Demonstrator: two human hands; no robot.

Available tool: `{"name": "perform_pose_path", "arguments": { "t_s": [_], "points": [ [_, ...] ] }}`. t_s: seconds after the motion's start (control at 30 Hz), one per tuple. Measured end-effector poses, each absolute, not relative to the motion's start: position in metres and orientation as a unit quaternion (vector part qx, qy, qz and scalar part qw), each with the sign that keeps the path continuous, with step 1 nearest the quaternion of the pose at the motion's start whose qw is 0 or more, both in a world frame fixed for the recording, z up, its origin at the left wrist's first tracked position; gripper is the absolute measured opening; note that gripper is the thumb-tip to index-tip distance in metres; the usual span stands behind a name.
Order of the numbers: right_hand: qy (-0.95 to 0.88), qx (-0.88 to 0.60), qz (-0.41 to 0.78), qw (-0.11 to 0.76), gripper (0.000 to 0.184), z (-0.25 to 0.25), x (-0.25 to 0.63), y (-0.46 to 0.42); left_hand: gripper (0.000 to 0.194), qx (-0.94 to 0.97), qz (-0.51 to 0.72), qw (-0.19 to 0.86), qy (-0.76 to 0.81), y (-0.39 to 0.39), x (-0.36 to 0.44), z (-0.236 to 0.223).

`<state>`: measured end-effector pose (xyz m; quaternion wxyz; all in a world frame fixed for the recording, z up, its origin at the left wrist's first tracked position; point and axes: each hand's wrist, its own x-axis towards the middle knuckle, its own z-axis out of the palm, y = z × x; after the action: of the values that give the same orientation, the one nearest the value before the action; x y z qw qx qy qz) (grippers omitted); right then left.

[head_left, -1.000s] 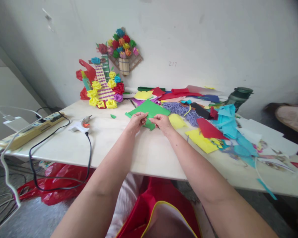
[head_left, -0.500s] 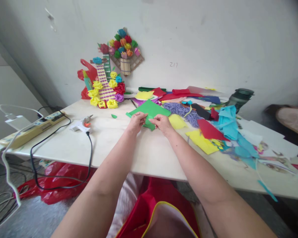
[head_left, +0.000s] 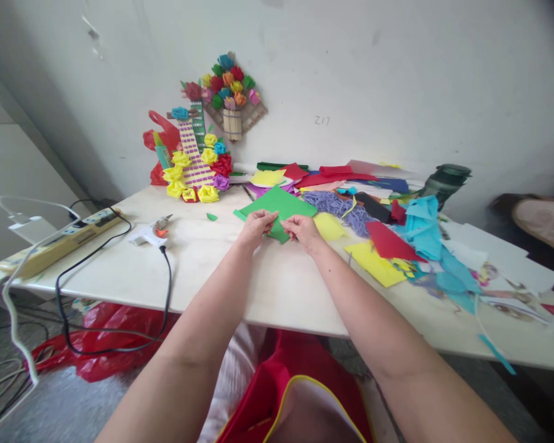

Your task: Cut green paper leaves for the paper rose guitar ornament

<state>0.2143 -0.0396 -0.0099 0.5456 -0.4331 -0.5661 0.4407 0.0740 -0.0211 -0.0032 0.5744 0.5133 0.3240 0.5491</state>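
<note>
My left hand (head_left: 257, 226) and my right hand (head_left: 301, 230) meet over a green paper sheet (head_left: 277, 200) on the table. Both are closed in a pinch, fingertips almost touching. Between them is a small green paper piece, mostly hidden by the fingers and hard to tell from the sheet behind. To the left lies a small green leaf-shaped cutout (head_left: 211, 216). A yellow paper piece (head_left: 330, 227) rests just right of my right hand.
A white glue gun (head_left: 148, 235) with a black cord lies left, near a power strip (head_left: 60, 243). Paper flowers (head_left: 208, 194) decorate a stand at the back. Purple yarn (head_left: 339, 206), red paper (head_left: 392, 240), blue crepe paper (head_left: 422, 227) and a dark bottle (head_left: 445, 183) crowd the right.
My fingertips have drawn closer together, and the light green piece seen between them before is now mostly covered. Everything else on the table stays put.
</note>
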Motion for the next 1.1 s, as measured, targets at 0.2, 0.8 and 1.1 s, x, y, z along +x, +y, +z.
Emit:
{"name": "perform_pose_path", "arguments": {
  "t_s": [0.2,0.8,1.1],
  "points": [
    [-0.624,-0.472,0.298,0.547,0.033,-0.012,0.214,-0.037,0.033,0.488,0.572,0.555,0.355,-0.019,0.072,-0.003],
    [-0.712,-0.531,0.056,0.455,0.018,-0.009,0.211,-0.043,0.038,0.442,0.551,0.595,0.384,-0.018,0.075,0.001],
    [-0.550,-0.462,0.440,0.538,0.019,-0.008,0.209,-0.038,0.028,0.535,0.529,0.560,0.347,-0.020,0.074,-0.005]
  ]
}}
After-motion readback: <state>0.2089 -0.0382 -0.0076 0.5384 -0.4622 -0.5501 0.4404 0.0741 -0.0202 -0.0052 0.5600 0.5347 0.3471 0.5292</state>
